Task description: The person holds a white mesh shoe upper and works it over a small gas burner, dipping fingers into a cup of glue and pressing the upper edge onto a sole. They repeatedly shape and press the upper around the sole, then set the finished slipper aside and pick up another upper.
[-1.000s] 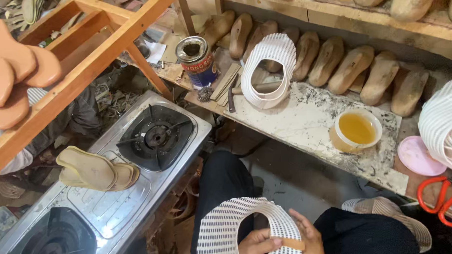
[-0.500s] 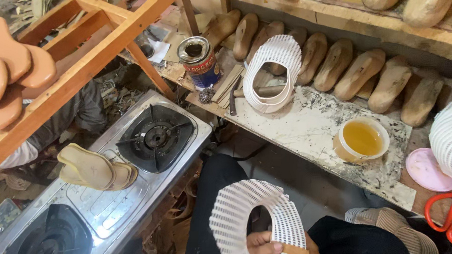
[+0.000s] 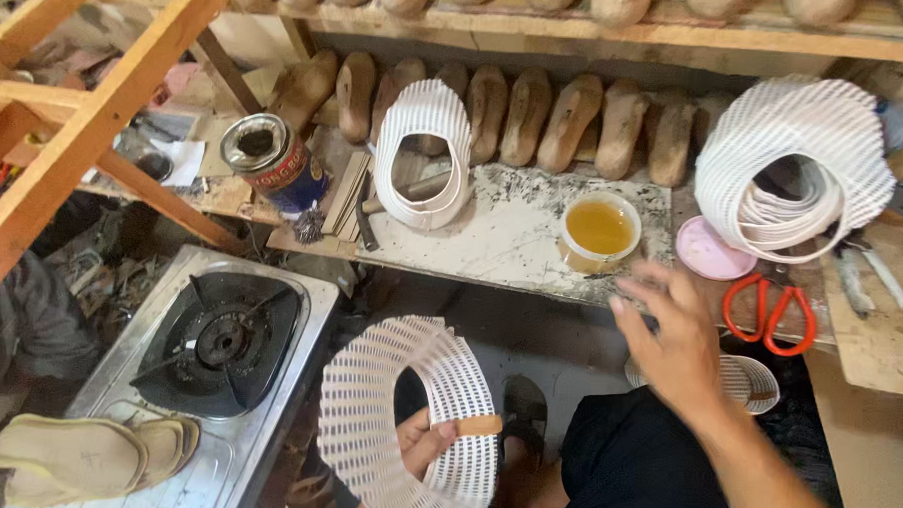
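Note:
My left hand (image 3: 420, 445) grips a coiled loop of white perforated strip (image 3: 366, 411) low in the head view, with a tan tab pinched against the coil. Raised and empty, my right hand (image 3: 674, 337) hovers with fingers spread just in front of the worktop edge, near a small tub of yellow liquid (image 3: 598, 229) and red-handled scissors (image 3: 770, 313). A second white coil (image 3: 422, 153) stands on the worktop, and a larger one (image 3: 790, 166) sits at the right.
A marbled slab (image 3: 512, 241) tops the bench. Wooden shoe lasts (image 3: 566, 118) line the back. An open tin (image 3: 273, 163), a pink lid (image 3: 710, 251), a gas stove (image 3: 223, 341) with soles (image 3: 89, 457) on it, and a wooden frame (image 3: 96, 121) surround me.
My right hand has left the coil and risen toward the bench edge. The left hand alone now holds the coil. The camera has shifted right.

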